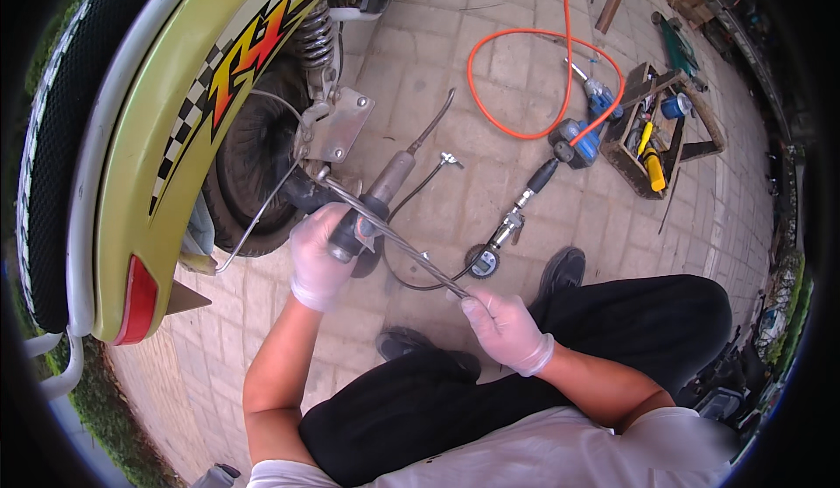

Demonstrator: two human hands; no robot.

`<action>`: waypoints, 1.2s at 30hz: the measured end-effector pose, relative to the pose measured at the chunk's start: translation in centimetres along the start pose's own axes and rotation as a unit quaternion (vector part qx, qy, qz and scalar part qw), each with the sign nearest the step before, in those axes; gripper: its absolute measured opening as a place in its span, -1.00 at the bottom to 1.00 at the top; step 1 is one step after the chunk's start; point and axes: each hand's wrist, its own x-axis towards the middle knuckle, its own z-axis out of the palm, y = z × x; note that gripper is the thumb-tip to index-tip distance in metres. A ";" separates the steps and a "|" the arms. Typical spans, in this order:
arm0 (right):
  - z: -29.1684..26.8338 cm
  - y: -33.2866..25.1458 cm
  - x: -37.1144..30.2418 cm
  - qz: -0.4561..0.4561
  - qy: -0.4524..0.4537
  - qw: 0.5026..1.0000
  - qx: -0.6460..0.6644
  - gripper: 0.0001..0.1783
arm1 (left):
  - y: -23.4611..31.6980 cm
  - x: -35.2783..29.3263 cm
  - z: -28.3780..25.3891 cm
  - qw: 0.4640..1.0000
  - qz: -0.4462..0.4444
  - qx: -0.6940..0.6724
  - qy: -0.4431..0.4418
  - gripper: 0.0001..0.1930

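My left hand [317, 256], in a thin clear glove, is closed round a dark-ended cylindrical tool [391, 177]. The tool has a grey-brown body and a thin curved tail at its far end; its exact kind I cannot tell. Across it lies a long metal rod [398, 240] with a rounded far tip near the wheel. My right hand [507, 329], gloved likewise, holds the near end of the rod between its fingers. Just beyond my left hand is the dark tyre [249, 160] of a yellow-green motor scooter [144, 129].
On the paving to the right lie a tyre inflator gauge [483, 261] with a black hose, a blue air tool [576, 142] and an orange hose [470, 77]. A wooden tool box [623, 160] holds a yellow-handled tool. My shoes [562, 271] flank the work area.
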 end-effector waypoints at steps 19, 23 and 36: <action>1.0 -0.1 0.6 -0.164 0.103 0.969 0.154 -0.61 | 0.4 0.0 -0.2 0.996 -0.045 -0.071 0.019 -0.70; 0.8 -0.3 0.6 -0.042 0.056 0.998 -0.005 -0.63 | 0.4 0.0 -0.2 0.997 -0.047 -0.053 0.020 -0.73; 0.4 -0.6 0.0 -0.047 0.043 0.996 0.062 -0.73 | -0.2 0.0 0.5 0.999 -0.045 -0.015 0.022 -0.75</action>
